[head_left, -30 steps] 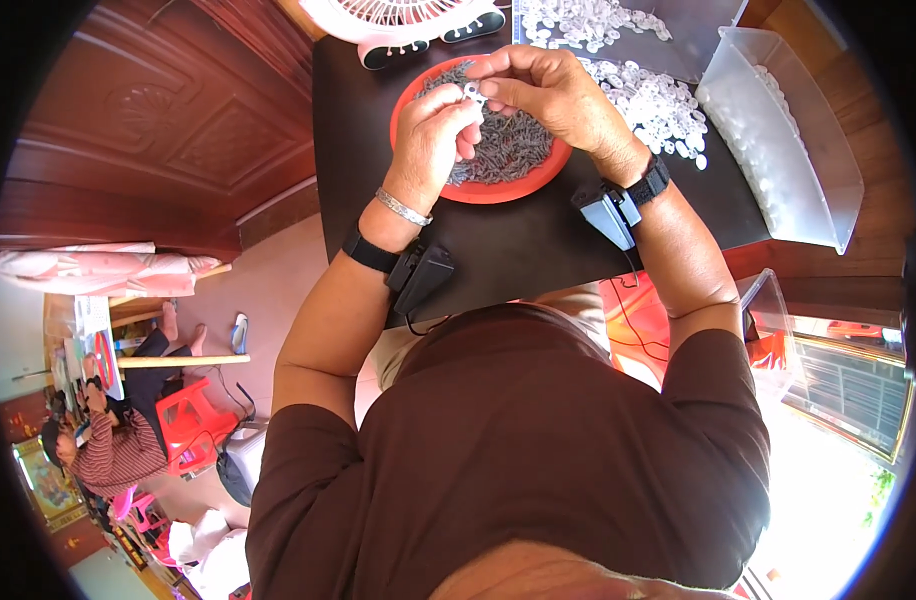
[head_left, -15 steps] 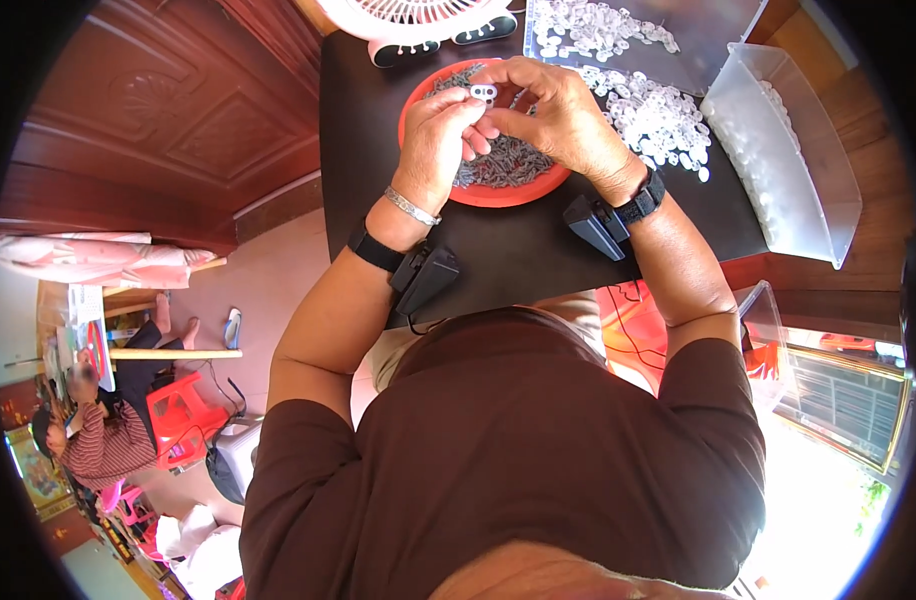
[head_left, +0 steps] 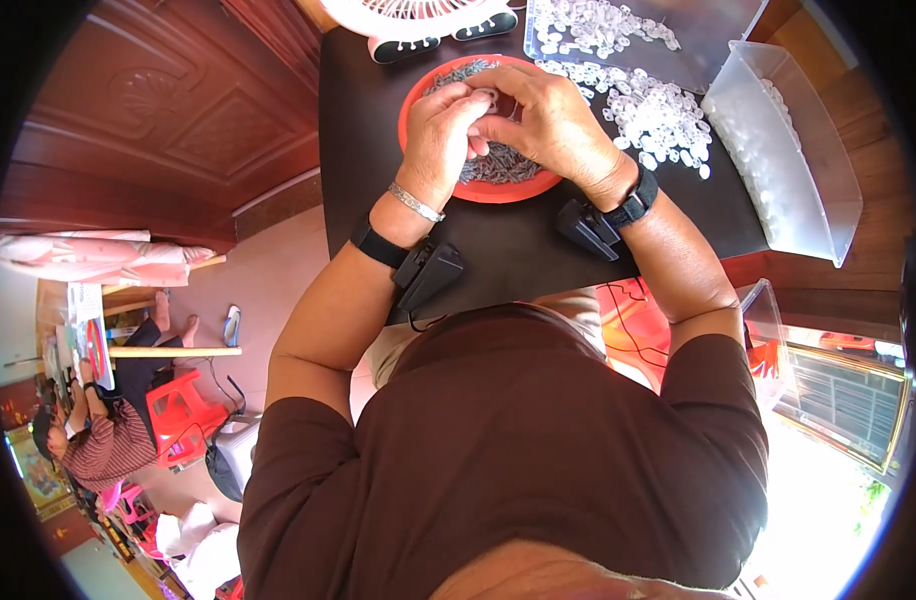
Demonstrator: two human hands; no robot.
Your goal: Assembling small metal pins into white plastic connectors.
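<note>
Over a red basin (head_left: pixel 508 193) full of small grey screw-like pieces (head_left: pixel 505 168), my two hands meet. Between the thumb and forefinger of my left hand (head_left: pixel 440 138) is a small white oval plastic piece (head_left: pixel 492 97) with holes, mostly covered by fingers. My right hand (head_left: pixel 556 122) curls in from the other side, its fingertips closed against the piece and the left fingers. Whatever else the right fingers grip is hidden.
Many loose white plastic pieces (head_left: pixel 650 118) lie on the dark table (head_left: pixel 498 245) to the right. Behind them stands a clear bin (head_left: pixel 693 65); a translucent bin (head_left: pixel 803 190) is at the right edge. A white fan (head_left: pixel 418 18) stands at the back. Someone sits far left.
My hands have drawn closer together, and the right fingers now cover much of the white piece that showed plainly before. The seated person's arms at far left have shifted.
</note>
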